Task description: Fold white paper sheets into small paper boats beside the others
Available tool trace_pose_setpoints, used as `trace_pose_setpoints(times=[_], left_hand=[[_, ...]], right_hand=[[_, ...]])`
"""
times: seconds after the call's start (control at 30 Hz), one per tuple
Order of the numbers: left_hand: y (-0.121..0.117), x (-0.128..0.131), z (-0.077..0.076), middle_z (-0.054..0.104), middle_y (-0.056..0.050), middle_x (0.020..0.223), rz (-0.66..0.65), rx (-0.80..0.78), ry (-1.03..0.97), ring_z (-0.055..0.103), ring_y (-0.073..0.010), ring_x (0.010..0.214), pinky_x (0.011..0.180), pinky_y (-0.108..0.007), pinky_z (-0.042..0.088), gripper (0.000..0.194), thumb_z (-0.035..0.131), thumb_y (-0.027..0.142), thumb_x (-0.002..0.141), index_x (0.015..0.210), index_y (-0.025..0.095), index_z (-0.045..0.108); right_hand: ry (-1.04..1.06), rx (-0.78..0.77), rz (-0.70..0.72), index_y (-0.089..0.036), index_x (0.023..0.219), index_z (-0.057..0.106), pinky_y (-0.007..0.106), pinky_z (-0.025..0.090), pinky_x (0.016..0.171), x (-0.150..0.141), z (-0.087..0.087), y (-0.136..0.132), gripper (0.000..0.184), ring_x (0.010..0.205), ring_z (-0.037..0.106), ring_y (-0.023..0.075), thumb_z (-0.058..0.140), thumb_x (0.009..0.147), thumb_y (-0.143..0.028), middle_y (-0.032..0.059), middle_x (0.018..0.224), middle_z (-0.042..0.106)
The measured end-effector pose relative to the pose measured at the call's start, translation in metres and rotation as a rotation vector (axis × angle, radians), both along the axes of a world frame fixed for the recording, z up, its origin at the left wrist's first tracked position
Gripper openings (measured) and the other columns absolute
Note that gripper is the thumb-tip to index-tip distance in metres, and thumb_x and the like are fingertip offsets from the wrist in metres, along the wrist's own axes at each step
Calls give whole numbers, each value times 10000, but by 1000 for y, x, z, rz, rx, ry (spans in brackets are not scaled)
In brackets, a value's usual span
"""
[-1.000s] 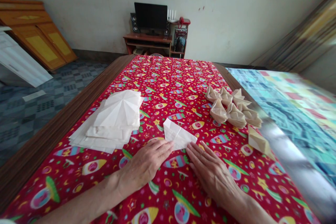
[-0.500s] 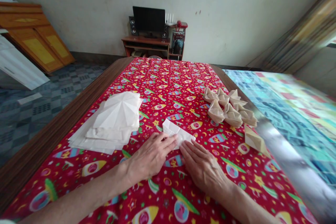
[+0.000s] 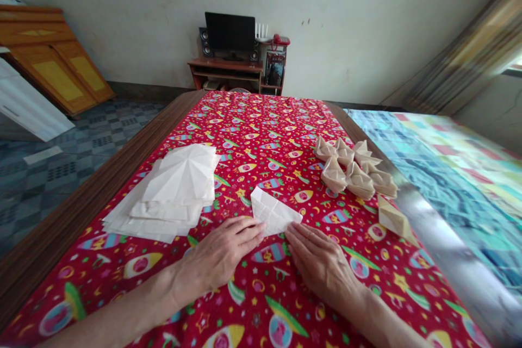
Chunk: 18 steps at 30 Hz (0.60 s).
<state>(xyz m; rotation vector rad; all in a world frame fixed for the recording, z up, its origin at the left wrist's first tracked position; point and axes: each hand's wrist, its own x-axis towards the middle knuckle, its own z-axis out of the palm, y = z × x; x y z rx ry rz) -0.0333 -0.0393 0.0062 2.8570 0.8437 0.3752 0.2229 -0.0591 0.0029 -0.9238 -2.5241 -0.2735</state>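
Observation:
A small folded sheet of white paper [image 3: 275, 211] lies on the red patterned cloth [image 3: 261, 163] between my hands. My left hand [image 3: 233, 244] rests on its lower left edge, palm down with fingers stretched out. At the paper's right corner lie the fingertips of my right hand [image 3: 320, 254], also flat and extended. To the left is a stack of creased white paper sheets [image 3: 179, 187]. On the right stand several folded paper pieces [image 3: 359, 179] in rows, with a single folded paper piece [image 3: 395, 220] lying nearer to me.
The wooden table edge [image 3: 134, 168] runs along the left side of the cloth. Beyond the far end stands a desk [image 3: 226, 68] with a monitor [image 3: 230, 32]. A bed with a blue patterned cover [image 3: 428, 174] is on the right, an orange cabinet [image 3: 57, 60] on the left.
My left hand has slid left and slightly down, off the middle of the folded paper, so more of it shows. My right hand has shifted slightly right toward the paper's corner.

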Motion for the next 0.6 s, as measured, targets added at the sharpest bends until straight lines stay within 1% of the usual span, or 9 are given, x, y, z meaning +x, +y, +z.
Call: trace_pose_setpoints(times=[0.1,0.2,0.3,0.37,0.4,0.47,0.53,0.6], left_hand=[[2,0,2,534,-71,1328,-16,-19,-53,397,-207,1279,1071,-389,352,488,399,11,797,1255,123,529],[10,5,10,602,-37,1234,8,-90,-103,510,-188,1157,1002,-365,400,380,428,38,820,1116,179,620],[29,15,16,672,-3,1029,66,-130,-139,594,-161,954,921,-348,430,274,471,71,842,989,214,653],[43,20,16,663,-6,974,90,-143,-133,590,-162,937,876,-312,453,184,528,157,869,998,214,645],[50,22,15,645,-15,997,107,-144,-127,585,-164,944,867,-299,461,201,573,193,856,1049,210,626],[63,22,10,585,-38,1144,110,-127,-116,535,-187,1077,943,-313,435,398,656,248,810,1193,212,551],[74,19,4,496,-75,1279,139,-93,-123,445,-226,1207,1027,-369,379,619,710,322,760,1309,202,450],[81,16,0,465,-92,1300,156,-95,-112,415,-248,1230,1042,-397,365,723,729,383,726,1345,192,408]], right_hand=[[17,-14,-5,-102,1130,602,376,525,895,0,0,2,293,1100,589,233,416,903,-104,118,1131,660],[44,-78,-34,-123,1078,608,340,516,841,-3,1,9,255,1011,605,208,398,937,-152,102,1050,675],[53,-149,-153,-183,928,632,308,495,731,-8,1,20,233,816,595,173,404,953,-228,58,867,654],[61,-169,-286,-200,850,617,301,474,672,-10,-1,26,200,742,559,170,464,930,-300,47,815,605],[72,-178,-346,-200,852,605,303,469,661,-10,-1,28,179,743,549,176,500,910,-332,50,832,589],[110,-179,-415,-186,944,579,316,472,678,-9,-2,29,199,810,549,200,551,874,-370,77,923,573],[135,-168,-431,-167,1047,539,333,477,705,-7,0,28,281,875,549,223,561,862,-377,101,984,562],[130,-168,-448,-168,1031,527,334,476,686,-6,2,27,279,854,553,224,552,862,-388,95,955,560]])
